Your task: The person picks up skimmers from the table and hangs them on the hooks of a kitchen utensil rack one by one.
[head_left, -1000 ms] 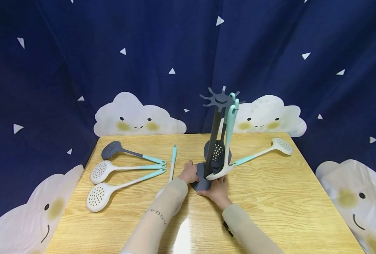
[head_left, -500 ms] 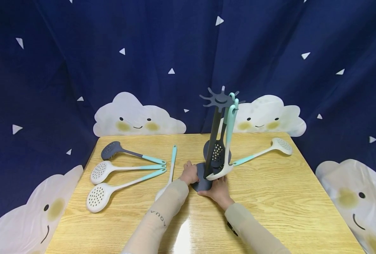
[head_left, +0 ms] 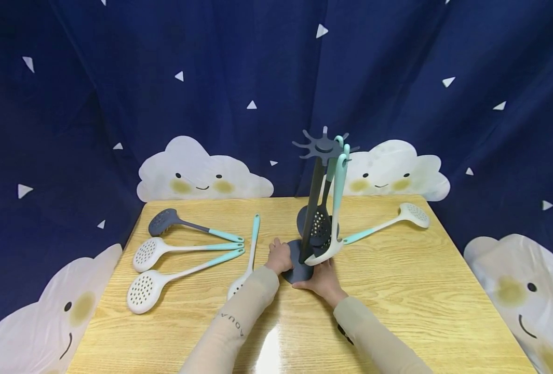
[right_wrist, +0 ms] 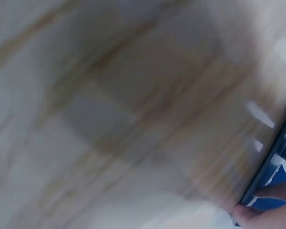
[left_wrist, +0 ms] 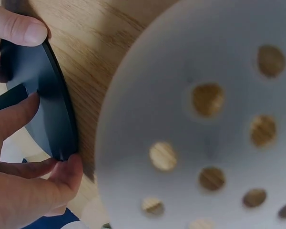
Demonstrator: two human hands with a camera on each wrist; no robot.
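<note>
A dark grey utensil stand [head_left: 311, 202] with a star-shaped hook top stands right of centre. Mint-handled utensils hang on its right side, among them a white ladle [head_left: 336, 223] and a dark skimmer [head_left: 320, 230]. My left hand [head_left: 279, 257] grips the left rim of the base; in the left wrist view its thumb [left_wrist: 19, 114] lies on top and its fingertips [left_wrist: 71, 169] meet the edge. My right hand [head_left: 322, 280] holds the near right rim, thumb along the front edge. Close to the left wrist camera is a white skimmer [left_wrist: 181, 124], partly under my left forearm in the head view.
On the left of the wooden table [head_left: 426, 311] lie a dark slotted spoon [head_left: 161, 221] and two white skimmers [head_left: 146, 253], handles pointing right. Another white slotted utensil [head_left: 414, 214] lies at the back right, its handle end near the stand. A dark blue curtain [head_left: 276, 62] hangs behind.
The stand's top and hanging utensils have shifted slightly left, and its base slightly toward me. My left forearm uncovers more of the white skimmer; my right forearm has moved a little right.
</note>
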